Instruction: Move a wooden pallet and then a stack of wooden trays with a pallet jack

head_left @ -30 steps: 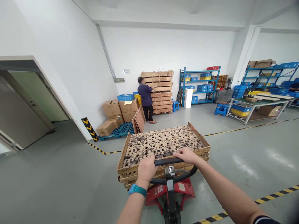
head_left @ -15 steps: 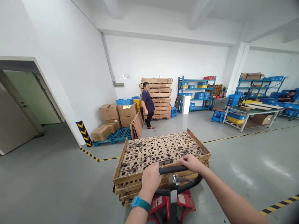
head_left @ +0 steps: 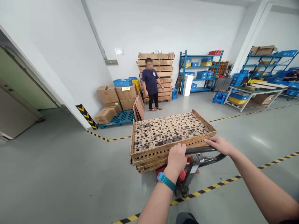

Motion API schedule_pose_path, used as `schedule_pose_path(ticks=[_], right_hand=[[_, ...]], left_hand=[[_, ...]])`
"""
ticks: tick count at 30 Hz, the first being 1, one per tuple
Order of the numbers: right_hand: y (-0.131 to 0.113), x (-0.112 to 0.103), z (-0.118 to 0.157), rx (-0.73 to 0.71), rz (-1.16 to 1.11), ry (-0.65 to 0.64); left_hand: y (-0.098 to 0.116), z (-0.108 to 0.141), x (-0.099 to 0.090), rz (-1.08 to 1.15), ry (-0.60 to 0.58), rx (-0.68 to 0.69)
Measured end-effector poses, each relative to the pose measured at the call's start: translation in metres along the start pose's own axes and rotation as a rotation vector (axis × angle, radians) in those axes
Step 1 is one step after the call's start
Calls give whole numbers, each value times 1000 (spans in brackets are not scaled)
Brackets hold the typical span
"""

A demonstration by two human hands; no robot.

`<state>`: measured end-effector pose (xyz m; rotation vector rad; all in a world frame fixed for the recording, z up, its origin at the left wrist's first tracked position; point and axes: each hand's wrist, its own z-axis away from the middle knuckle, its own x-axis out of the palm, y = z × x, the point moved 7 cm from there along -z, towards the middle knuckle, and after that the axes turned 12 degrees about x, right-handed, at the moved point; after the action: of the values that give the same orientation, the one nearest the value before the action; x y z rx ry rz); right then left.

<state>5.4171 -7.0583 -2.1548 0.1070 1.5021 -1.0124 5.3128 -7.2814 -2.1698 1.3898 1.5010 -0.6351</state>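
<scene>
While our left hand (head_left: 177, 157) is curled around the black looped handle (head_left: 199, 150) of the red metal pallet jack (head_left: 182, 174), our right hand (head_left: 219, 145) lies over the bar's right part; how tightly, we cannot tell. Just beyond, the stack of light-brown perforated wooden trays (head_left: 171, 133) sits on the jack: loading looks done, unloading not. Farther off, a co-worker (head_left: 150, 81) stands before tall brown slatted wooden crates (head_left: 166, 69).
</scene>
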Motion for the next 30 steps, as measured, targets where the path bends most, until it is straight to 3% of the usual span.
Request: schedule_pose_path(ticks=[7,11,15,18,22,26,30], right_hand=[[1,-10,2,249,56,157],[-1,10,38,360,103,130],[-25,41,90,407,60,23],[-44,67,130,441,23,-35],[-66,104,188,532,-6,-83],[-98,142,239,628,-37,-110],[-126,177,269,754,-118,-128]], left_hand=[[-16,-12,11,20,-60,175],[-36,-15,8,84,-85,338],[-55,-8,-3,116,-65,434],[-59,23,-12,133,-5,470],[-55,95,-29,258,38,573],[-65,158,-51,360,-12,672],[-85,186,-65,437,-126,705]])
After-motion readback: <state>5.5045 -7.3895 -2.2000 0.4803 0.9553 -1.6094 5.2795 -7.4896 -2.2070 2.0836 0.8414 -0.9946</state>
